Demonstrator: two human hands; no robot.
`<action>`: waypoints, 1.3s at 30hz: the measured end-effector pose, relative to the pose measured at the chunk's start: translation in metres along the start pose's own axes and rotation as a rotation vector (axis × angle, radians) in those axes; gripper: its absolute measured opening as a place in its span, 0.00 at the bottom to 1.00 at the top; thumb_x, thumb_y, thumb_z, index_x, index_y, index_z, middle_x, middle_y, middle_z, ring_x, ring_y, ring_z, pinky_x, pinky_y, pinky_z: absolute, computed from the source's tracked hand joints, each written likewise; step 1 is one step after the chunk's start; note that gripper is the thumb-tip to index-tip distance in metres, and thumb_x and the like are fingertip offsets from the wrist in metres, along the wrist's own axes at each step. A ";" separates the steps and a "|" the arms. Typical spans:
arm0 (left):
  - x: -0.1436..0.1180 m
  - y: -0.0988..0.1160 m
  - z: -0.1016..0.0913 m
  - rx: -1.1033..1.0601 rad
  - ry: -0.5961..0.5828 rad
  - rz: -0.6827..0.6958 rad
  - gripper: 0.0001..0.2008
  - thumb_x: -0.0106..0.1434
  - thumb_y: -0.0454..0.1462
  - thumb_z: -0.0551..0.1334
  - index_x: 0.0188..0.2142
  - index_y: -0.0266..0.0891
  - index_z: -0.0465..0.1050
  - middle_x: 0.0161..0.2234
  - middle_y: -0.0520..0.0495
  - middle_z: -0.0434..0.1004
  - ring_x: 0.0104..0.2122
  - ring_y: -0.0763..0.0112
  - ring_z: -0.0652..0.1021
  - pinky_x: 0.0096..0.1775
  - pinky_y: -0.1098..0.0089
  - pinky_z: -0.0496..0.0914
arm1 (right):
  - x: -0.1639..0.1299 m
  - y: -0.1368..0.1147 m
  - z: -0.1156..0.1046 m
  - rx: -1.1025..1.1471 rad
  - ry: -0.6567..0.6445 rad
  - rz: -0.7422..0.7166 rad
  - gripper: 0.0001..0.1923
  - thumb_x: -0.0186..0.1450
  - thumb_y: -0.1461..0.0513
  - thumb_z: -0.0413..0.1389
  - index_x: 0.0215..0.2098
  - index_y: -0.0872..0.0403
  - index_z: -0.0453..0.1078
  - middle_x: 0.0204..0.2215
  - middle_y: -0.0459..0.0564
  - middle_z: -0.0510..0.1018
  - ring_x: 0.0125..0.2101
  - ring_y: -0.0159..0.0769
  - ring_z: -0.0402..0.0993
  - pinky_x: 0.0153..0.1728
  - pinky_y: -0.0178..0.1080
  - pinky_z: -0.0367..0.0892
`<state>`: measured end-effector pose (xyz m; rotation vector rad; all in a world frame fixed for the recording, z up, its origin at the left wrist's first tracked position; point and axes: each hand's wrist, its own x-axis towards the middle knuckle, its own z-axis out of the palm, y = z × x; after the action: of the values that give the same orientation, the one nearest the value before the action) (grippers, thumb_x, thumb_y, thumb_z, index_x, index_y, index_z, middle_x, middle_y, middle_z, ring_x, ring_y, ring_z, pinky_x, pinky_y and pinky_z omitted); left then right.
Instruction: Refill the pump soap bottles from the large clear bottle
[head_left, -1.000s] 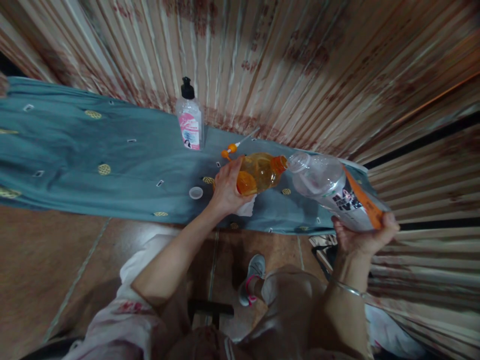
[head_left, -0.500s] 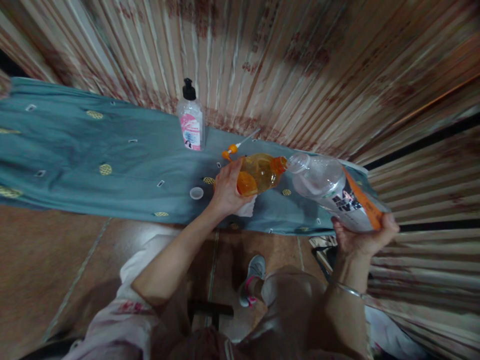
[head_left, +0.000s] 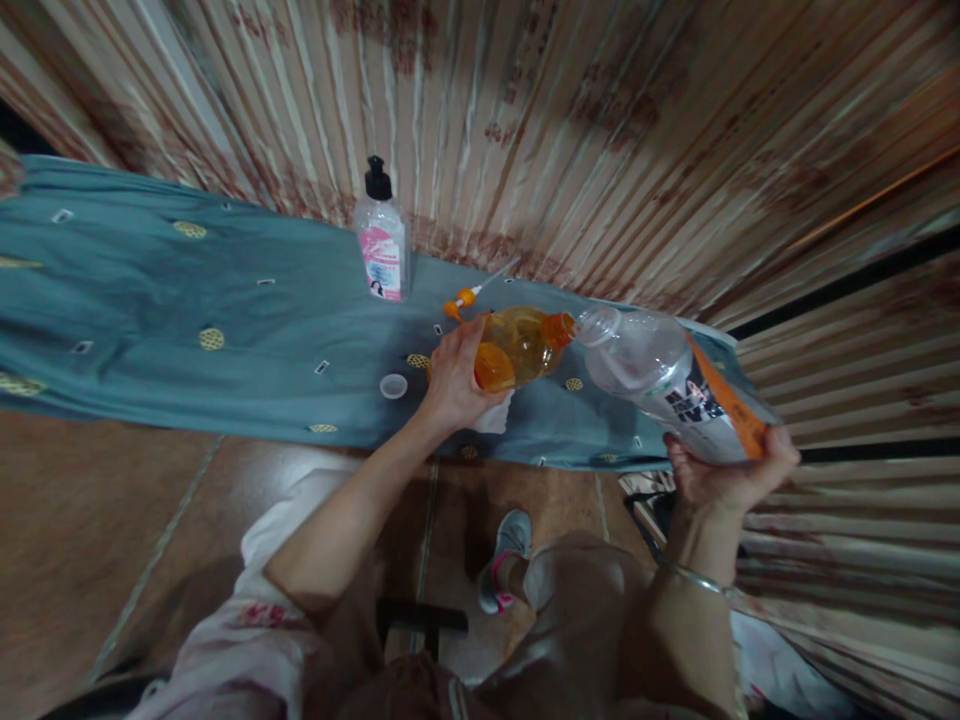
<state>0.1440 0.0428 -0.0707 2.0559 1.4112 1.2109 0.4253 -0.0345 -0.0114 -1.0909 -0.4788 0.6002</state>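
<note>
My left hand (head_left: 457, 380) is closed around an orange see-through bottle (head_left: 525, 345), tilted so its neck points right. Orange liquid shows inside it. In my right hand (head_left: 731, 475) is a large clear plastic bottle (head_left: 645, 360) with an orange, black and white label, its mouth slanting up to the left. The two bottle mouths meet or nearly meet; I cannot tell whether they touch. Behind the orange bottle lies an orange pump head (head_left: 461, 300) with a thin pale tube. A small white cap (head_left: 393, 386) rests left of my left hand, and something white, perhaps paper (head_left: 493, 415), shows beneath it.
A clear pump bottle (head_left: 382, 250) with a pink label and black top stands at the back of the narrow table, covered with a teal patterned cloth (head_left: 135, 300). A pleated curtain (head_left: 465, 130) hangs behind and to the right. Below is a tiled floor (head_left: 97, 520).
Almost nothing differs. Both hands keep hold of their bottles, with the mouths still together, and the clear bottle has shifted very slightly right.
</note>
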 end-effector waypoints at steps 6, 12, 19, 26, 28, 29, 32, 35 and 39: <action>0.000 0.001 -0.002 -0.016 -0.018 -0.010 0.44 0.47 0.42 0.70 0.61 0.37 0.54 0.58 0.34 0.64 0.56 0.49 0.67 0.56 0.51 0.63 | -0.001 0.001 0.000 -0.047 -0.063 -0.067 0.28 0.47 0.45 0.52 0.38 0.55 0.71 0.26 0.46 0.72 0.16 0.33 0.67 0.06 0.34 0.59; 0.000 -0.002 0.002 -0.004 0.010 0.000 0.47 0.46 0.43 0.70 0.62 0.40 0.52 0.57 0.37 0.65 0.55 0.49 0.68 0.55 0.51 0.64 | 0.000 0.001 0.000 -0.057 -0.057 -0.059 0.30 0.45 0.44 0.52 0.37 0.56 0.70 0.26 0.47 0.71 0.14 0.33 0.66 0.05 0.35 0.57; -0.001 -0.003 0.002 0.001 0.013 0.018 0.47 0.45 0.42 0.71 0.62 0.40 0.52 0.58 0.38 0.65 0.55 0.49 0.68 0.55 0.52 0.64 | -0.002 0.000 0.000 -0.039 -0.022 -0.038 0.30 0.44 0.43 0.54 0.37 0.55 0.70 0.25 0.46 0.71 0.16 0.32 0.67 0.06 0.34 0.59; -0.001 -0.003 0.001 -0.008 0.000 0.020 0.47 0.46 0.42 0.70 0.63 0.40 0.51 0.58 0.38 0.64 0.56 0.49 0.67 0.55 0.51 0.64 | 0.000 0.000 -0.001 -0.032 -0.054 -0.054 0.29 0.45 0.45 0.53 0.37 0.55 0.71 0.26 0.46 0.71 0.16 0.32 0.67 0.06 0.33 0.59; -0.001 -0.004 0.002 -0.005 0.004 0.015 0.48 0.46 0.43 0.70 0.63 0.42 0.50 0.58 0.39 0.64 0.56 0.49 0.67 0.55 0.50 0.64 | 0.000 0.000 -0.001 -0.029 -0.060 -0.056 0.29 0.45 0.45 0.53 0.38 0.55 0.71 0.26 0.46 0.71 0.17 0.33 0.68 0.07 0.34 0.60; -0.001 -0.004 0.002 -0.004 0.004 0.009 0.49 0.45 0.43 0.71 0.63 0.43 0.49 0.58 0.39 0.64 0.56 0.49 0.67 0.55 0.50 0.64 | 0.000 0.001 -0.001 -0.031 -0.058 -0.057 0.29 0.45 0.45 0.52 0.38 0.55 0.70 0.26 0.46 0.71 0.17 0.34 0.68 0.06 0.35 0.60; 0.000 -0.002 0.000 -0.006 -0.015 -0.003 0.48 0.46 0.44 0.70 0.63 0.41 0.50 0.58 0.38 0.64 0.57 0.49 0.67 0.55 0.50 0.64 | 0.000 0.001 -0.001 -0.041 -0.043 -0.057 0.30 0.45 0.44 0.53 0.37 0.55 0.70 0.26 0.46 0.71 0.16 0.34 0.67 0.05 0.35 0.58; 0.000 0.000 -0.002 -0.004 -0.026 -0.009 0.47 0.47 0.43 0.70 0.63 0.39 0.51 0.58 0.36 0.64 0.57 0.49 0.67 0.56 0.51 0.63 | 0.000 0.001 -0.002 -0.046 -0.051 -0.070 0.29 0.46 0.44 0.52 0.37 0.55 0.70 0.25 0.46 0.71 0.15 0.34 0.67 0.05 0.34 0.58; 0.000 0.001 -0.002 0.001 -0.020 -0.010 0.47 0.47 0.42 0.70 0.63 0.38 0.52 0.58 0.36 0.64 0.56 0.49 0.67 0.56 0.52 0.63 | 0.001 0.002 -0.003 -0.049 -0.069 -0.071 0.29 0.47 0.44 0.51 0.38 0.56 0.70 0.26 0.47 0.72 0.15 0.33 0.67 0.05 0.34 0.58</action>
<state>0.1429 0.0419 -0.0691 2.0533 1.4125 1.1827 0.4274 -0.0351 -0.0143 -1.0974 -0.5924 0.5676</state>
